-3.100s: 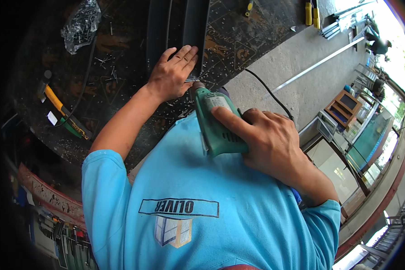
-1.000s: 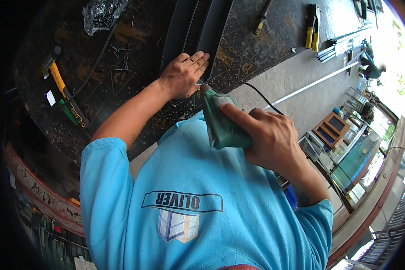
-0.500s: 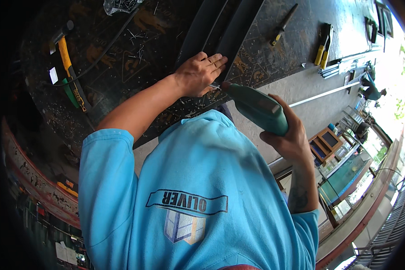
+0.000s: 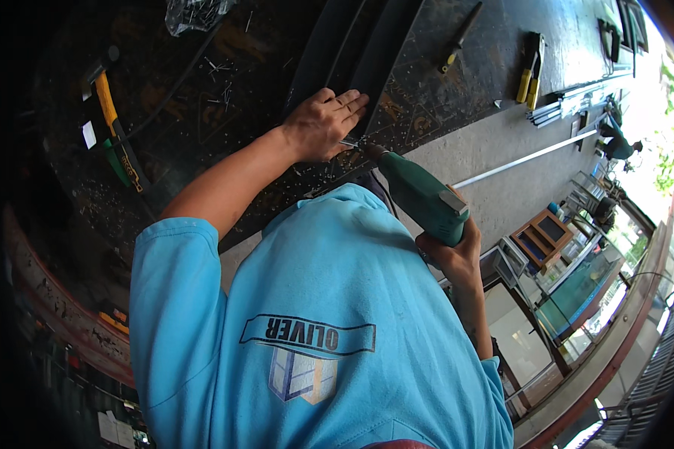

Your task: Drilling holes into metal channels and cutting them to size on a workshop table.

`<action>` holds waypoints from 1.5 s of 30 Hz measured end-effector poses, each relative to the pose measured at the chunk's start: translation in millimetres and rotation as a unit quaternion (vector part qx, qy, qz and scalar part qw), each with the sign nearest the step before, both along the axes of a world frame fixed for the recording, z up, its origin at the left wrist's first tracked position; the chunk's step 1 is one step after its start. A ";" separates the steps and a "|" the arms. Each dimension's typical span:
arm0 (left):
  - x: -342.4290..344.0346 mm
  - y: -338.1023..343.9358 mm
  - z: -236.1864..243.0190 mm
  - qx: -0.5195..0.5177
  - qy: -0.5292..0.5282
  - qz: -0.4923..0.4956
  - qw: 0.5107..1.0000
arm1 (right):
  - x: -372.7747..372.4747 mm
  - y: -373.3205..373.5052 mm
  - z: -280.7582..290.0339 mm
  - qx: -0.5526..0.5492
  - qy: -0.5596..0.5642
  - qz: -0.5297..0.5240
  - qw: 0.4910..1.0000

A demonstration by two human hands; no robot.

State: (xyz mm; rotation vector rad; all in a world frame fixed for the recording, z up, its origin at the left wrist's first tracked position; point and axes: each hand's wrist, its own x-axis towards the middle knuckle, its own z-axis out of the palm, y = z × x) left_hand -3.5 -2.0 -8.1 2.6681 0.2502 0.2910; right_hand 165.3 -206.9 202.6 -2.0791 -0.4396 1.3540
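My left hand (image 4: 323,123) lies over the near end of a long black profile (image 4: 386,52) on the dark workbench, its fingers closed together across the top. My right hand (image 4: 460,254) is wrapped round the rear of a green power drill (image 4: 419,191). The drill's nose points up and left to the profile's end, close beside my left thumb. A thin metal piece (image 4: 350,144) shows between the thumb and the drill's tip; whether it is a bit or a screw I cannot make out. The trigger is hidden.
A hammer with a yellow and black handle (image 4: 108,108) lies at the left. A plastic bag of screws (image 4: 195,13) and loose screws (image 4: 221,71) lie farther back. A pointed yellow-handled tool (image 4: 460,41) and yellow-handled cutters (image 4: 530,75) lie right. Another person (image 4: 615,142) is in the distance.
My right hand and the drill's rear have come nearer my body and slightly left, so the drill points more steeply at the profile. My left hand keeps its place on the profile.
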 end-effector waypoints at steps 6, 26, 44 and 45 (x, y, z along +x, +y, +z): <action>1.2 2.3 0.8 0.004 0.003 -0.006 1.000 | 15.1 -1.5 34.6 0.029 -0.024 -0.046 0.998; -85.6 -17.7 26.7 -0.017 0.152 0.654 0.741 | 262.4 98.5 -229.0 0.426 0.495 -0.361 0.666; -109.9 1.1 9.9 -0.096 0.074 0.651 0.749 | 396.0 125.5 -221.1 -0.067 -0.502 -0.026 0.862; -99.8 -1.4 14.4 -0.145 -0.014 0.685 0.713 | 411.2 125.3 -218.5 -0.059 -0.486 -0.022 0.872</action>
